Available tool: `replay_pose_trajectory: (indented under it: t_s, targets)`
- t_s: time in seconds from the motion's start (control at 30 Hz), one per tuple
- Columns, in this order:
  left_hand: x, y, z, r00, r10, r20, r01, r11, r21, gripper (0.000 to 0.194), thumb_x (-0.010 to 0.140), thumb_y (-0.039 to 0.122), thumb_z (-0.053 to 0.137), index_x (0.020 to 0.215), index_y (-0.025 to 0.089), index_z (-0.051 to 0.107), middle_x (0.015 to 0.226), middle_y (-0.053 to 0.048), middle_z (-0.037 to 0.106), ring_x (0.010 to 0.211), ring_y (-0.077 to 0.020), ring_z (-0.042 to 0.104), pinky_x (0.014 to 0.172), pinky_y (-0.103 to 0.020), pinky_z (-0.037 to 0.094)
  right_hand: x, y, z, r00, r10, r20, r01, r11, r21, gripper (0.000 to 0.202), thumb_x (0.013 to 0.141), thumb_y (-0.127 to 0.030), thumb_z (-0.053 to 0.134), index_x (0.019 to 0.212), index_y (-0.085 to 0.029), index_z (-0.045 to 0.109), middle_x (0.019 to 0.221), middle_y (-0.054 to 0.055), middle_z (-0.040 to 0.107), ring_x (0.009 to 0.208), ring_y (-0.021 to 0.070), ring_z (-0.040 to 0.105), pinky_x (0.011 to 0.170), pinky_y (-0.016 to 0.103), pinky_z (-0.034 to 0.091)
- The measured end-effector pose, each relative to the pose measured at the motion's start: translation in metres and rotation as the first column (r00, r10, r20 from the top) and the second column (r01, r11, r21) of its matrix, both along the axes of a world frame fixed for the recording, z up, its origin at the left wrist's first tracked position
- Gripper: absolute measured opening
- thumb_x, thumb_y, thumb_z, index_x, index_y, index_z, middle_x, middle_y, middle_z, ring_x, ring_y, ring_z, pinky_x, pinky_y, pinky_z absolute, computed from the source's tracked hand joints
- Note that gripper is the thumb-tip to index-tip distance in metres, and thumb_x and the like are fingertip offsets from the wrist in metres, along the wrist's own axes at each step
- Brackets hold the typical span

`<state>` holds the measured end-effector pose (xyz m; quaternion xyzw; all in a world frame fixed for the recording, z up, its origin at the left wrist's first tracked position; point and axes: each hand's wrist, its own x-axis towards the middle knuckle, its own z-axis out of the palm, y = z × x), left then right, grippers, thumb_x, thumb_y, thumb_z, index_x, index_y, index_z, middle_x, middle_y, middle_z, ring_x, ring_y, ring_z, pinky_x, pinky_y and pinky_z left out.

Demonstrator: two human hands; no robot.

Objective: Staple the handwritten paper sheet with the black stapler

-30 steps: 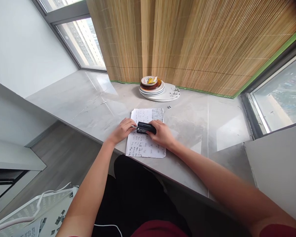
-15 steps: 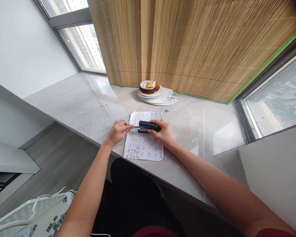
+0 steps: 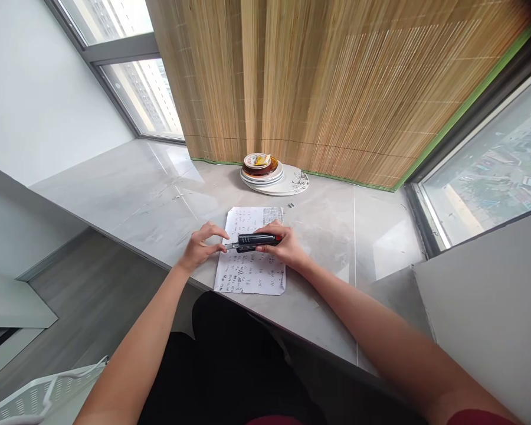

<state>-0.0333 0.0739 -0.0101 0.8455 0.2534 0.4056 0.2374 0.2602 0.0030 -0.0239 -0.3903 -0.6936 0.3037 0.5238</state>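
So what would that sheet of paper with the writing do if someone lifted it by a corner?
The sheet of paper would probably sag, since it looks thin. It may also tear fairly easily, given its uneven lower edge. Pushed, it would likely slide, as the counter looks smooth and shiny.

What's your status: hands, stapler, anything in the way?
Right hand grips black stapler; left hand at its projecting metal rail. Stapler over handwritten sheet. Plate stack beyond, clear of both hands.
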Motion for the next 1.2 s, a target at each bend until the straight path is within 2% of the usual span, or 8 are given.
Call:
replay_pose_trajectory:
  t_s: [0.2,0.47,0.57,0.63,0.7,0.8,1.0,1.2]
  targets:
    - [0.011,-0.002,-0.002,0.992,-0.110,-0.065,0.112,0.993,0.027,0.044,0.081,0.050,0.092,0.112,0.023,0.074,0.107,-0.007,0.078,0.102,-0.0251,0.070,0.093,-0.043,0.056,-0.008,-0.003,0.004,0.980,0.175,0.091,-0.183,0.979,0.087,0.038,0.090,-0.055,0.084,0.114,-0.026,0.080,0.100,0.006,0.081,0.098,0.0259,0.066,0.095,0.045,0.052]
    - [0.022,-0.012,0.017,0.981,-0.171,-0.096,0.172,0.985,0.000,0.038,0.087,0.045,0.088,0.114,0.023,0.072,0.110,-0.008,0.076,0.108,-0.0254,0.071,0.097,-0.043,0.057,-0.007,-0.005,0.007,0.970,0.224,0.089,-0.232,0.969,0.089,0.041,0.092,-0.059,0.081,0.116,-0.026,0.078,0.103,0.006,0.081,0.100,0.0261,0.067,0.098,0.046,0.053]
    - [0.029,-0.014,0.018,0.990,-0.111,-0.087,0.112,0.994,0.011,0.034,0.091,0.046,0.084,0.113,0.023,0.071,0.107,-0.007,0.075,0.104,-0.0244,0.070,0.095,-0.042,0.058,-0.006,-0.005,0.005,0.997,0.076,-0.015,-0.074,0.995,0.064,0.043,0.087,-0.062,0.084,0.110,-0.026,0.080,0.100,0.006,0.080,0.098,0.0273,0.068,0.095,0.047,0.055]
    - [0.035,-0.014,0.014,0.998,-0.012,-0.064,0.013,1.000,0.025,0.028,0.096,0.043,0.079,0.113,0.023,0.070,0.107,-0.007,0.074,0.102,-0.0233,0.069,0.092,-0.041,0.058,-0.004,-0.004,0.002,0.980,-0.131,-0.149,0.135,0.991,0.013,0.044,0.085,-0.061,0.085,0.110,-0.025,0.080,0.105,0.007,0.079,0.101,0.0280,0.070,0.093,0.047,0.057]
    - [0.041,-0.015,0.009,0.993,0.041,-0.113,-0.036,0.998,0.045,0.020,0.102,0.039,0.071,0.114,0.023,0.069,0.111,-0.007,0.074,0.106,-0.0235,0.069,0.095,-0.042,0.057,0.001,-0.002,-0.002,0.882,-0.373,-0.287,0.369,0.927,-0.070,0.045,0.086,-0.059,0.083,0.115,-0.025,0.078,0.112,0.008,0.078,0.104,0.0281,0.071,0.094,0.046,0.058]
    - [0.046,-0.017,-0.001,0.944,-0.012,-0.329,0.039,0.996,0.076,0.017,0.107,0.034,0.061,0.116,0.024,0.072,0.126,-0.009,0.073,0.121,-0.0269,0.067,0.106,-0.049,0.052,0.018,0.002,-0.002,0.713,-0.614,-0.339,0.584,0.787,-0.199,0.047,0.084,-0.056,0.082,0.116,-0.021,0.077,0.110,0.009,0.078,0.100,0.0274,0.073,0.092,0.046,0.059]
    - [0.058,-0.008,-0.001,0.840,-0.067,-0.539,0.122,0.990,0.068,0.023,0.105,0.035,0.063,0.120,0.022,0.073,0.138,-0.011,0.068,0.128,-0.0314,0.064,0.108,-0.051,0.049,0.081,-0.005,0.015,0.760,-0.649,-0.017,0.608,0.721,-0.333,0.042,0.073,-0.046,0.087,0.105,-0.019,0.082,0.095,0.008,0.080,0.089,0.0270,0.072,0.080,0.041,0.056]
    - [0.089,0.059,0.014,0.797,-0.329,-0.506,0.379,0.925,-0.005,0.019,0.100,0.029,0.066,0.115,0.026,0.078,0.123,-0.007,0.074,0.118,-0.0270,0.069,0.108,-0.045,0.047,0.119,-0.018,-0.003,0.817,-0.564,0.122,0.573,0.769,-0.284,0.052,0.074,-0.051,0.086,0.113,-0.017,0.082,0.104,0.011,0.081,0.096,0.0309,0.073,0.086,0.046,0.057]
